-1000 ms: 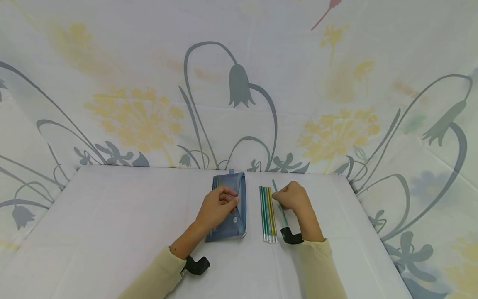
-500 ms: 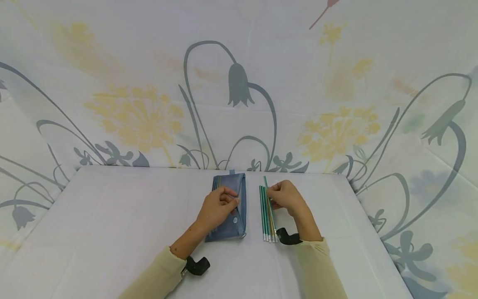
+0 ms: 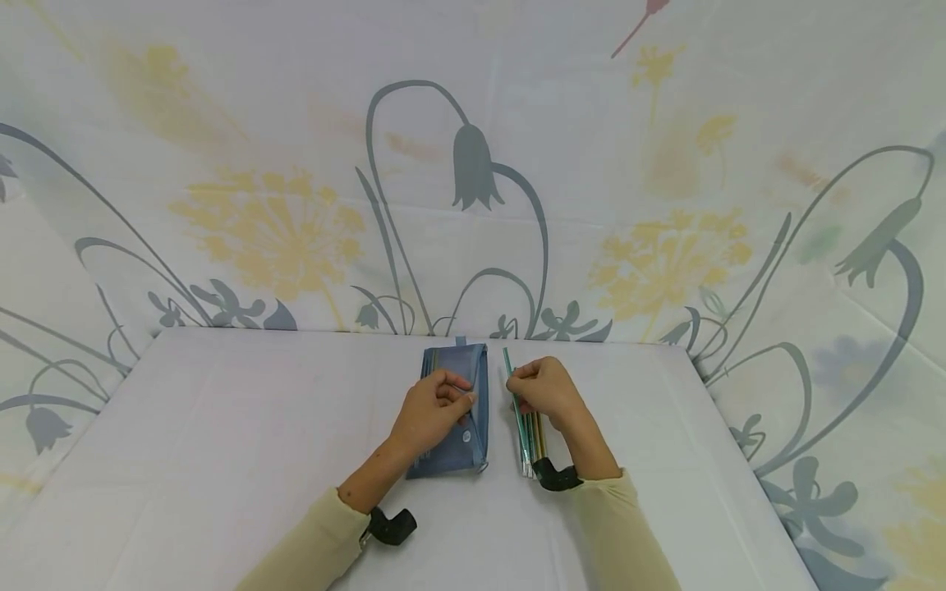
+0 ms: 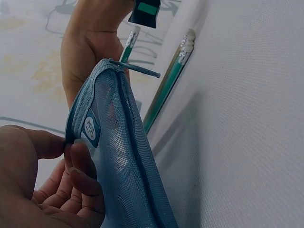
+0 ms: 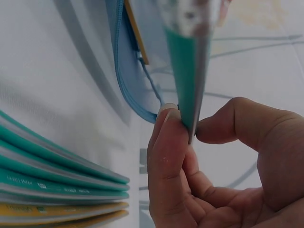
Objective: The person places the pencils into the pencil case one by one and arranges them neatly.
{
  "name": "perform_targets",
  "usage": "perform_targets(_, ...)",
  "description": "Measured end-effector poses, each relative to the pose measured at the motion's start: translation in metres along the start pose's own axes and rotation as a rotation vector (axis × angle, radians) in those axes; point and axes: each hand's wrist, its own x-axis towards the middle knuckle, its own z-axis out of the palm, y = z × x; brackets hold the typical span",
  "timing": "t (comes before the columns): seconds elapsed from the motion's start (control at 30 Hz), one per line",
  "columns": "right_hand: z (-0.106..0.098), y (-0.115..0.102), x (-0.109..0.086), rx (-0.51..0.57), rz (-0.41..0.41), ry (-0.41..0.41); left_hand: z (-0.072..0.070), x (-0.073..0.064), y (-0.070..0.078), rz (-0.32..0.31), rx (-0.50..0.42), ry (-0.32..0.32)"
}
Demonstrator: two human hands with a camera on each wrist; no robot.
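Note:
A blue mesh pencil pouch (image 3: 447, 455) lies on the white table. My left hand (image 3: 432, 410) pinches its zippered upper edge between thumb and forefinger, holding that edge raised, as the left wrist view shows. Just right of the pouch, my right hand (image 3: 548, 389) grips a green striped pencil (image 5: 186, 76) between thumb and fingertips. That pencil is tilted above the table, its eraser end towards me. Beneath the right hand, several green and yellow pencils (image 5: 52, 171) lie side by side, partly hidden in the head view. A yellow pencil (image 5: 137, 33) shows inside the pouch.
The white-covered table (image 3: 244, 410) meets a flower-printed cloth (image 3: 414, 189) behind the pouch and at both sides. A black wrist camera (image 3: 392, 525) sits on the left wrist, another camera (image 3: 556, 476) on the right.
The right hand has carried the green pencil leftward, over the row of pencils and closer to the pouch. The left hand keeps its hold on the pouch edge.

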Motion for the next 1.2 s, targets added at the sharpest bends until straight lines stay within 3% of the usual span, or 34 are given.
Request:
perform_targets(0.7, 0.030, 0.003, 0.005, 0.254, 0.041, 0.031, -0.001, 0.001, -0.001, -0.007, -0.003, -0.004)
perform_targets(1.2, 0.044, 0.001, 0.006, 0.308, 0.005, 0.089, -0.001, 0.001, 0.001, -0.007, 0.023, -0.002)
